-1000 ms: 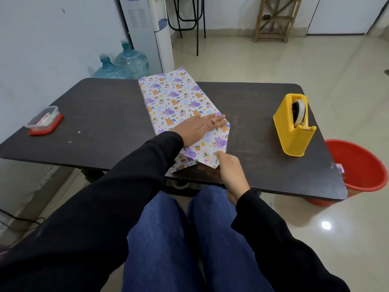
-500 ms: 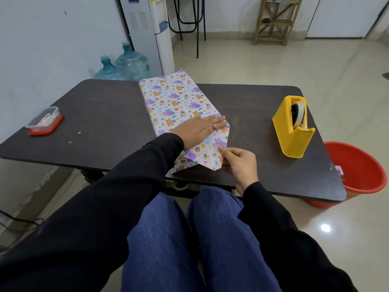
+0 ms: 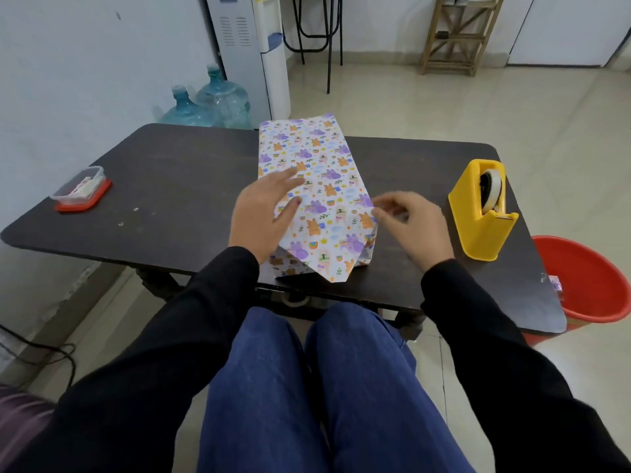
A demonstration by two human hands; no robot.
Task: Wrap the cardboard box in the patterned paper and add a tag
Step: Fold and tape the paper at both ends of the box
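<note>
The left hand lies flat, fingers straight and slightly spread, on the left part of the wrapped box's top, thumb stretched across the patterned paper. The right hand is at the box's right edge, its fingers curled towards the paper's corner; it is blurred, so it cannot be told whether they pinch the paper or only touch it. Both arms wear black sleeves. The box lies lengthwise away from the person on the dark table, its near end close to the table's near edge, where the paper is folded into a pointed flap resting on the tabletop. Right of the box, just past the right hand, stands a yellow tape dispenser holding a roll of tape. Well to the left of the box, by the table's left edge, sits a clear plastic container on a red lid. Further right of the box, on the floor beside the table, is a red bucket. Beyond the box's far end stand two blue water bottles and a white water dispenser.
</note>
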